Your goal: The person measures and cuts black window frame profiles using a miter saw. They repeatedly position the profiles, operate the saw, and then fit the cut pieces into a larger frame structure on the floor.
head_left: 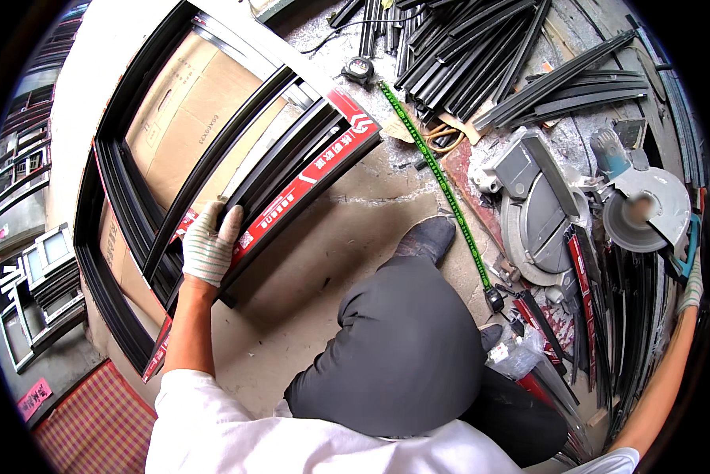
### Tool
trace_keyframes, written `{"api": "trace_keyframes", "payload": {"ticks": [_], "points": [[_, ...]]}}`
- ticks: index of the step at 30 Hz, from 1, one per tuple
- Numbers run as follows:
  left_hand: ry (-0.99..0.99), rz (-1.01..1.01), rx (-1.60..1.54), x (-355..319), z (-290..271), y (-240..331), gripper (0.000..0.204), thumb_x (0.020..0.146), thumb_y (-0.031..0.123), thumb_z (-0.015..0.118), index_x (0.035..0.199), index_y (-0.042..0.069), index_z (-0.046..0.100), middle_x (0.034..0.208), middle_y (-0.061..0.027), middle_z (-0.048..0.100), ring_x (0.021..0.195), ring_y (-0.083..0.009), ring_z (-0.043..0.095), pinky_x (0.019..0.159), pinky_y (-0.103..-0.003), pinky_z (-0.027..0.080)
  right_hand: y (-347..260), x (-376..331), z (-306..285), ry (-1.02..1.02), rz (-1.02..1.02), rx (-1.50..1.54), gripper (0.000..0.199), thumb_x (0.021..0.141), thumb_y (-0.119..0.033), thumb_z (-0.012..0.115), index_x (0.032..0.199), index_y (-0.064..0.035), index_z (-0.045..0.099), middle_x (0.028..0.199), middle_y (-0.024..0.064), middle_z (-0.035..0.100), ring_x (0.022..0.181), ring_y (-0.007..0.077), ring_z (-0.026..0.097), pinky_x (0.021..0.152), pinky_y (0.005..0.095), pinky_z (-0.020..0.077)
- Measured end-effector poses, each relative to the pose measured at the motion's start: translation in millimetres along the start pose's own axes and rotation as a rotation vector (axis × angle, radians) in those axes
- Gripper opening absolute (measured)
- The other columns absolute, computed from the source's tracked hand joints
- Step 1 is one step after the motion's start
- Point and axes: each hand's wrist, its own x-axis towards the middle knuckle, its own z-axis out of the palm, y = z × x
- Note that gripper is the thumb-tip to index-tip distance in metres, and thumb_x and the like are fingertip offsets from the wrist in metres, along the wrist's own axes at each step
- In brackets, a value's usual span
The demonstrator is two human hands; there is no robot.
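My left hand (210,246), in a striped knit glove, is closed around a bar of a black window frame (280,160) that carries red printed film along its edge. The frame leans tilted at the left, with brown cardboard (185,103) showing behind its bars. At the far right rim my right hand (693,283), also gloved, is closed at the teal handle (691,241) of a mitre saw (659,201); its fingers are partly hidden. The saw's round blade (636,225) stands above the grey turntable (538,225).
A green tape measure (442,180) lies extended across the floor, near a second, black tape measure (358,71). Black profile offcuts (465,59) are heaped at the top. More profiles (639,332) stand below the saw. A checked red cloth (98,419) lies lower left.
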Motion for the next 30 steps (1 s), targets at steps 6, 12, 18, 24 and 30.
{"api": "trace_keyframes", "payload": {"ticks": [6,12,18,24,30], "points": [[-0.038,-0.012,-0.065,2,-1,6,0.033,0.105,0.028,0.073,0.116,-0.002,0.071,0.093,-0.0131,0.072,0.086,-0.0171,0.064,0.084,-0.032,0.053,-16,-16,-6,0.000,0.020,-0.064,0.057,0.110,-0.045,0.052,0.153,-0.0067,0.057,0.132,0.0106,0.070,0.109,0.0230,0.071,0.094,0.0383,0.0587],[-0.104,-0.053,-0.053,3,-8,8,0.030,0.106,0.026,0.070,0.119,-0.002,0.070,0.094,-0.0129,0.072,0.087,-0.0173,0.064,0.085,-0.032,0.053,-47,-33,3,-0.018,0.020,-0.123,0.056,0.111,-0.040,0.049,0.153,-0.0042,0.055,0.132,0.0131,0.069,0.110,0.0256,0.070,0.094,0.0409,0.0586],[-0.036,0.041,0.137,7,-1,26,0.037,0.108,0.031,0.066,0.126,-0.001,0.068,0.103,-0.0238,0.075,0.097,-0.0320,0.074,0.091,-0.039,0.056,-59,-38,5,-0.027,-0.004,-0.210,0.054,0.111,-0.036,0.045,0.153,-0.0018,0.054,0.132,0.0155,0.068,0.112,0.0283,0.069,0.095,0.0434,0.0586],[-0.044,0.092,0.183,44,22,75,0.046,0.108,0.041,0.065,0.127,0.000,0.069,0.100,-0.0291,0.075,0.096,-0.0428,0.075,0.088,-0.045,0.058,-88,-58,30,-0.131,0.028,-0.152,0.052,0.111,-0.032,0.044,0.150,0.0011,0.055,0.130,0.0162,0.068,0.110,0.0306,0.070,0.093,0.0454,0.0591],[-0.030,0.147,0.230,35,31,83,0.045,0.107,0.041,0.064,0.123,-0.001,0.069,0.098,-0.0313,0.073,0.094,-0.0474,0.073,0.084,-0.049,0.057,-124,-77,50,-0.191,0.300,0.099,0.036,0.109,-0.030,0.047,0.123,-0.0035,0.067,0.099,0.0094,0.069,0.082,0.0254,0.067,0.072,0.0420,0.0595]]}}
